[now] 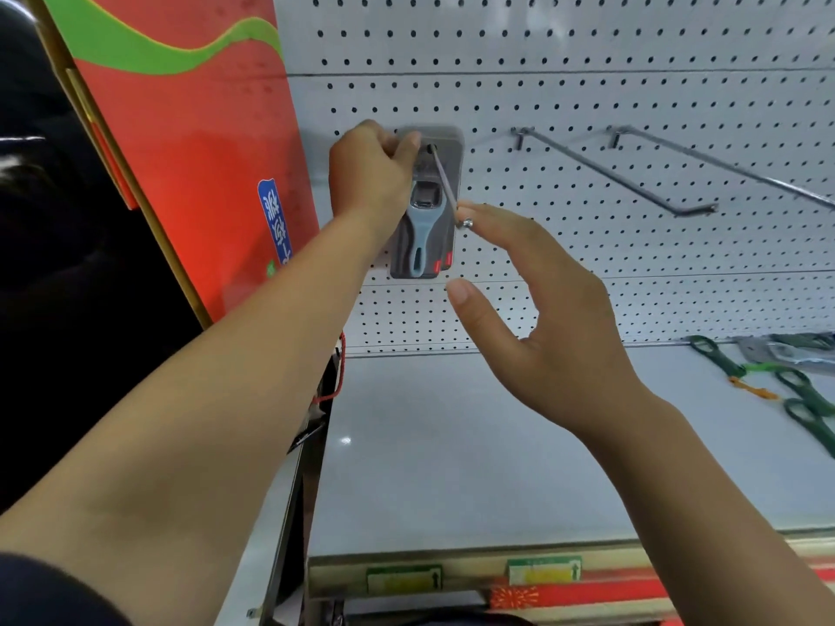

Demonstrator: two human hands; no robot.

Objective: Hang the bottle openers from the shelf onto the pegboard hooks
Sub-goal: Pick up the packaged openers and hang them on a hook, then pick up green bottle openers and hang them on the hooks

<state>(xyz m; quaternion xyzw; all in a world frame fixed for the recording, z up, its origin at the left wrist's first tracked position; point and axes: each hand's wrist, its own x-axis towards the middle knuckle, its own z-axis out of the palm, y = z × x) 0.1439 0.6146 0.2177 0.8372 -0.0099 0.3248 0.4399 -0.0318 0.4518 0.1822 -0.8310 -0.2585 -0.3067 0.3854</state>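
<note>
Filling the wall ahead is a white pegboard [587, 52], and below it runs a pale grey shelf [452, 467]. A tall red panel [189, 151] with a green wave stands at the left edge.

Both bare arms reach up towards the board. The left hand [370, 173] has its fingers curled over the top left corner of a packaged bottle opener [422, 228], gripping it and holding it flat near the board. The right hand [542, 318] is spread and relaxed and holds nothing. Its index fingertip sits just beside the tip of a hook [445, 187]; I cannot tell whether the two touch.

The pack is a grey card with a blue-grey opener on it, upright, and the hook passes through the hole at its top, so it sits far back on the rod near the board. To the right, two bare hooks [610, 173] slope out from the pegboard. On the far right of the shelf lie several green bottle openers [804, 390]. Yellow-green price labels [544, 569] sit on the shelf's front edge.
</note>
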